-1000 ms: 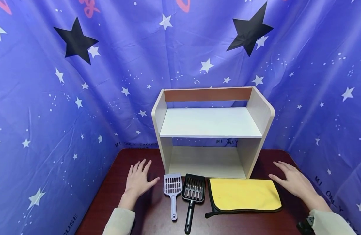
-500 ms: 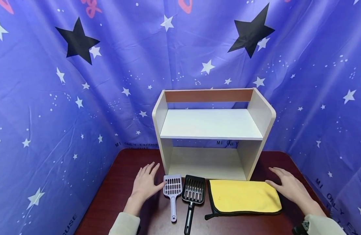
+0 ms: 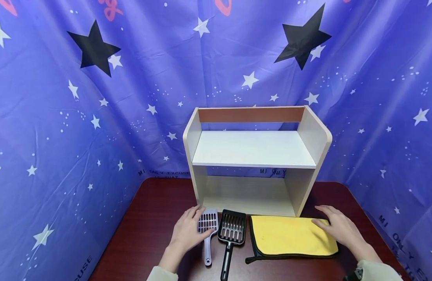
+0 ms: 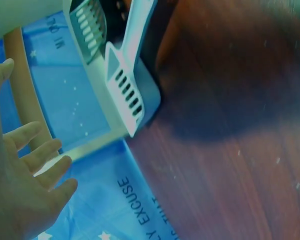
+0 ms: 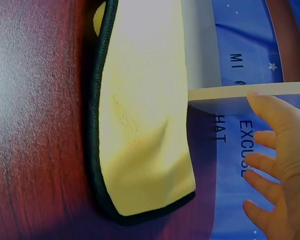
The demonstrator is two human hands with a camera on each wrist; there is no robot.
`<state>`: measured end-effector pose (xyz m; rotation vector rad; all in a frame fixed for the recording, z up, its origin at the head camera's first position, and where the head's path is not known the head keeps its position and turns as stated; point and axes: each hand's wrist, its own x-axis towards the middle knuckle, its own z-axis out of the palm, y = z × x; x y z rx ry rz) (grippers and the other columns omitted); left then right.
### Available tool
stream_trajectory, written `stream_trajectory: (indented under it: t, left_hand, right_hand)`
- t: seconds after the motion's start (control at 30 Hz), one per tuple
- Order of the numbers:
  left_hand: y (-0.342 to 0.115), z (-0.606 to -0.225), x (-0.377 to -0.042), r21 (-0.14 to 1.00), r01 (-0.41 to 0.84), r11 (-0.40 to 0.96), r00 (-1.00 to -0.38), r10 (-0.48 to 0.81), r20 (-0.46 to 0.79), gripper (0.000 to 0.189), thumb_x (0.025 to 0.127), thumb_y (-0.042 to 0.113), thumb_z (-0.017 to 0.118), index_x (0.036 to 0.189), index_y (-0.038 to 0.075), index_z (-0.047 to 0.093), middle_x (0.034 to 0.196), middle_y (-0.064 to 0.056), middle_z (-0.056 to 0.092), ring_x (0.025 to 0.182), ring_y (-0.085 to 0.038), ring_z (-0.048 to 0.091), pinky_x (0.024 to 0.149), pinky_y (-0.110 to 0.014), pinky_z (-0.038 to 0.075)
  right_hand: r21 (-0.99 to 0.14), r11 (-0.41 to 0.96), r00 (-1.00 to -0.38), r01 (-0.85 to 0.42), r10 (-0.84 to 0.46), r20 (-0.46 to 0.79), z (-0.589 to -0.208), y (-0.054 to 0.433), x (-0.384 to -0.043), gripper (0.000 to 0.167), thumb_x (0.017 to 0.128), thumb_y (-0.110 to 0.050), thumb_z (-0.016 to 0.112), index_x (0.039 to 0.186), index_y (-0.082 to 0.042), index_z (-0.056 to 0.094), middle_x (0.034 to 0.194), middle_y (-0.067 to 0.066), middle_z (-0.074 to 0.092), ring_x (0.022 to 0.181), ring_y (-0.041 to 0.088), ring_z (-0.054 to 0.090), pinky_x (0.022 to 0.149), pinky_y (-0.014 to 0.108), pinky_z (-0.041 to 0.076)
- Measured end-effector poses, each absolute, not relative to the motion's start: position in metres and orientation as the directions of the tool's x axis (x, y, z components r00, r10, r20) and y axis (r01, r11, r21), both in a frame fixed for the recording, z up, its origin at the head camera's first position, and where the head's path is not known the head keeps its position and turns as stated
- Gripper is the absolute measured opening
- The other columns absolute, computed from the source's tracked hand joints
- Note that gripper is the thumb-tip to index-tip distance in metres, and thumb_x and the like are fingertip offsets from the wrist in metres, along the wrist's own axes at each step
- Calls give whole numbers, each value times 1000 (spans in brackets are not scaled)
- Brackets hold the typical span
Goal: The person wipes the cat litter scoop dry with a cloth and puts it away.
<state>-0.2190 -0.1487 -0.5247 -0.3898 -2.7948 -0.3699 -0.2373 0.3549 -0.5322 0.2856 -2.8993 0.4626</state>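
My left hand [image 3: 188,231] hovers over the left side of a pale lavender slotted litter scoop [image 3: 208,222], its fingers spread and holding nothing. The same scoop [image 4: 127,92] shows in the left wrist view, apart from the fingers. Just right of it lies a black slotted scoop [image 3: 232,227], its handle toward me. A folded yellow cloth [image 3: 293,236] with black edging lies farther right. Over that cloth's right end is my right hand [image 3: 340,229], fingers loosely bent with nothing in them; in the right wrist view the cloth [image 5: 145,125] lies beside the fingers.
A small two-tier wooden shelf [image 3: 254,148] stands behind the scoops and cloth, close to their far ends. Everything rests on a dark red-brown table [image 3: 149,210]. A purple-blue star-patterned curtain [image 3: 159,78] surrounds the table at the back and sides.
My left hand has moved right, from beside the lavender scoop to over it. My right hand has moved left, over the cloth's right end. Scoops and cloth lie where they were.
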Motion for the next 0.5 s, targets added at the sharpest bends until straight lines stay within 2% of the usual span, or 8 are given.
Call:
stream_trajectory:
  t: [0.23, 0.4, 0.5]
  left_hand:
    - [-137, -531, -208, 216, 304, 928, -927, 236, 290, 80, 78, 64, 71, 140, 16, 56, 143, -10, 57, 130, -30, 55, 100, -45, 55]
    - [-131, -534, -201, 248, 309, 918, -931, 238, 278, 78, 78, 62, 72, 139, 16, 57, 143, -8, 57, 127, -30, 57, 91, -46, 59]
    - [-128, -537, -195, 273, 318, 908, -929, 240, 282, 76, 78, 62, 72, 138, 17, 58, 142, -7, 58, 127, -30, 58, 89, -45, 60]
  right_hand:
    - [-299, 917, -943, -262, -178, 281, -541, 348, -237, 55, 87, -41, 75, 126, -4, 64, 127, 24, 62, 113, 50, 58, 81, 64, 52]
    - [-301, 912, -932, -279, -183, 312, -549, 343, -236, 53, 84, -38, 77, 124, -6, 65, 124, 22, 64, 111, 48, 61, 79, 62, 54]
    - [-302, 910, -932, -283, -188, 310, -552, 338, -237, 53, 84, -38, 78, 124, -6, 66, 124, 22, 65, 110, 47, 62, 79, 61, 55]
